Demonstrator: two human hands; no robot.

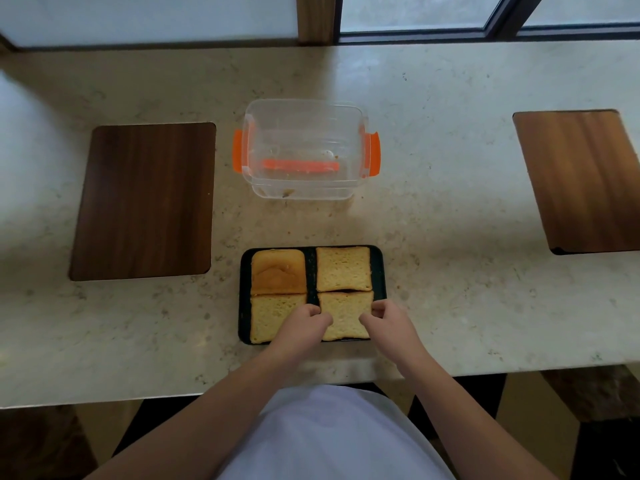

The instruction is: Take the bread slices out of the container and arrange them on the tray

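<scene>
Here, four square slices of bread fill a dark rectangular tray (244, 271) on a pale speckled stone counter (450, 202), laid two by two. The far-left piece (278, 271) shows a browned crust face; the far-right slice (343, 268) and near-left slice (268, 317) show pale crumb. Both of the person's hands rest on the near-right slice (346, 313), which lies flat on the tray with its far edge touching the slice beyond it. The left hand (304, 323) pinches that slice's left edge with curled fingers, and the right hand (388, 323) pinches its right edge the same way. Beyond the tray, apart from it, stands a clear plastic container with orange side clips (306, 150), holding only crumbs. Two dark wooden rectangular boards, one at left (143, 202) and one at right (581, 181), lie flush with the counter well to either side.
</scene>
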